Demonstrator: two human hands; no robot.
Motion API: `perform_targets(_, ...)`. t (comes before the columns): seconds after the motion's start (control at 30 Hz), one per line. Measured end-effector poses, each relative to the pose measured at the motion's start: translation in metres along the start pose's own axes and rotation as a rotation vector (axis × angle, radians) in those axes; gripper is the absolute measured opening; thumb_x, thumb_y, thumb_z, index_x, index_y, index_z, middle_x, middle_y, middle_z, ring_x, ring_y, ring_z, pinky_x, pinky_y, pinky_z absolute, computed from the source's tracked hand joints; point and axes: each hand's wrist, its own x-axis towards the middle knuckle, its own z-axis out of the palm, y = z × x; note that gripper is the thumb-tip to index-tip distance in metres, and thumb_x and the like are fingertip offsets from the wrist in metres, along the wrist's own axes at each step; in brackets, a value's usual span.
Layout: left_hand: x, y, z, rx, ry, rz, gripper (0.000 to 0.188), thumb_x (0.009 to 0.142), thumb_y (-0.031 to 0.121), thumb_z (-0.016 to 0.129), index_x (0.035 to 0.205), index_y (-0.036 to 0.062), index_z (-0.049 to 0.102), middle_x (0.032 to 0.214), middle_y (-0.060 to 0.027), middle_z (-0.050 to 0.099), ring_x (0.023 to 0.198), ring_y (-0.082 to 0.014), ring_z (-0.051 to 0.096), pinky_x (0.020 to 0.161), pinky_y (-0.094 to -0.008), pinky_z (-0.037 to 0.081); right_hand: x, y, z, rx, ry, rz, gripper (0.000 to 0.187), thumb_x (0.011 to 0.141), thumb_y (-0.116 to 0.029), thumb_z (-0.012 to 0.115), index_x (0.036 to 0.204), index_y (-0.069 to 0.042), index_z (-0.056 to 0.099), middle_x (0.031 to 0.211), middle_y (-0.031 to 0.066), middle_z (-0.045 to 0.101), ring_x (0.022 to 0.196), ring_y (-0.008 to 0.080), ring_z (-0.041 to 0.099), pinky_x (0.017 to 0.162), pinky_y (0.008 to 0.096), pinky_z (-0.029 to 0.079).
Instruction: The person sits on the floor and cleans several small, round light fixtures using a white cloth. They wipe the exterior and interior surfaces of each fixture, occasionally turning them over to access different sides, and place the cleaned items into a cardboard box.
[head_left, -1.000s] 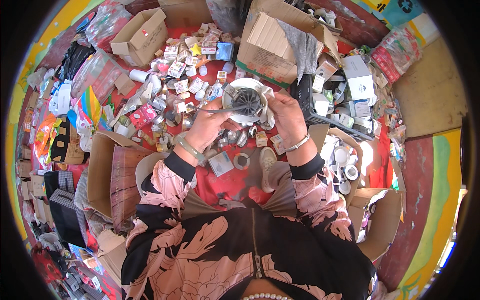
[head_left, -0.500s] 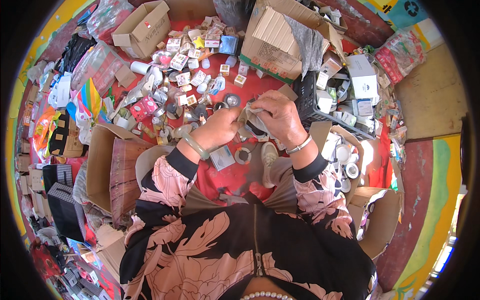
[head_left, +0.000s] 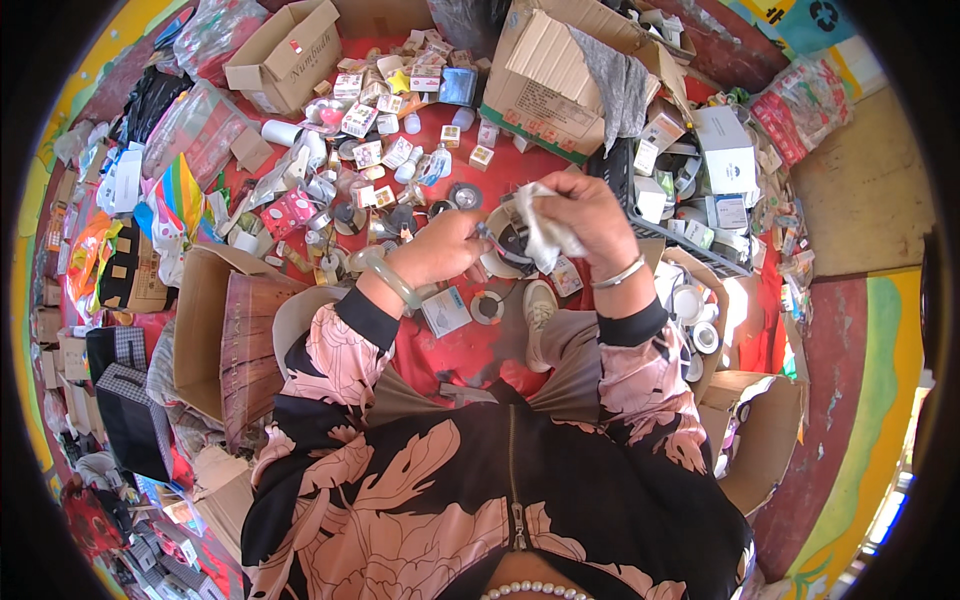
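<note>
A crumpled white cloth hangs from my right hand, whose fingers are closed on it. To its left, my left hand is closed at the edge of a round light fitting with a pale rim and dark inside. The cloth covers part of the fitting's right side. My left fingertips are partly hidden. Below the hands, a white box and a pale ring-shaped fitting lie on the red floor covering, beside my shoe.
Small boxes and lamp parts spread ahead and to the left. A large carton stands at the back. On the right are a black crate of boxes and a carton of white round fittings. An open carton sits left.
My right hand has moved slightly right with the cloth, which now hangs looser. More of the round fitting shows between my hands. My left hand has barely shifted.
</note>
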Motion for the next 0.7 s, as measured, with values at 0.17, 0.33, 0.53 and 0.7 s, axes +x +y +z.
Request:
perform_targets(0.17, 0.000, 0.001, -0.002, 0.057, 0.118, 0.042, 0.022, 0.082, -0.003, 0.047, 0.104, -0.0021, 0.052, 0.073, -0.0140, 0.062, 0.064, -0.0255, 0.065, 0.056, -0.0330, 0.052, 0.000, 0.000, -0.006, -0.096, 0.128, -0.127, 0.014, 0.077, -0.003, 0.064, 0.091, 0.000, 0.063, 0.079, 0.0032, 0.065, 0.069, 0.0087, 0.059, 0.062, 0.0225, 0.047)
perform_targets(0.33, -0.001, -0.004, 0.007, 0.668, 0.339, 0.481, 0.016, 0.075, 0.002, 0.052, 0.090, -0.0015, 0.049, 0.068, -0.0248, 0.056, 0.067, -0.0417, 0.057, 0.058, -0.0456, 0.045, -0.002, 0.011, 0.024, -0.846, 0.269, -0.398, 0.013, 0.070, -0.005, 0.063, 0.082, -0.004, 0.062, 0.079, 0.0117, 0.064, 0.073, 0.0256, 0.062, 0.065, 0.0336, 0.048)
perform_targets(0.53, -0.002, -0.011, 0.012, 0.748, 0.311, 0.421, 0.009, 0.075, 0.003, 0.050, 0.083, -0.0021, 0.048, 0.066, -0.0240, 0.055, 0.067, -0.0439, 0.055, 0.058, -0.0488, 0.043, -0.002, 0.021, 0.033, -0.963, 0.322, -0.457, 0.013, 0.068, -0.003, 0.061, 0.081, -0.003, 0.060, 0.081, 0.0150, 0.062, 0.077, 0.0341, 0.060, 0.068, 0.0386, 0.048)
perform_targets(0.7, 0.000, -0.011, 0.013, 0.680, 0.223, 0.399, 0.008, 0.076, 0.003, 0.049, 0.082, -0.0019, 0.052, 0.070, -0.0239, 0.056, 0.072, -0.0418, 0.056, 0.062, -0.0469, 0.044, -0.002, 0.019, 0.035, -1.011, 0.322, -0.519, 0.011, 0.068, -0.003, 0.059, 0.080, -0.003, 0.059, 0.081, 0.0157, 0.062, 0.076, 0.0352, 0.060, 0.067, 0.0392, 0.048)
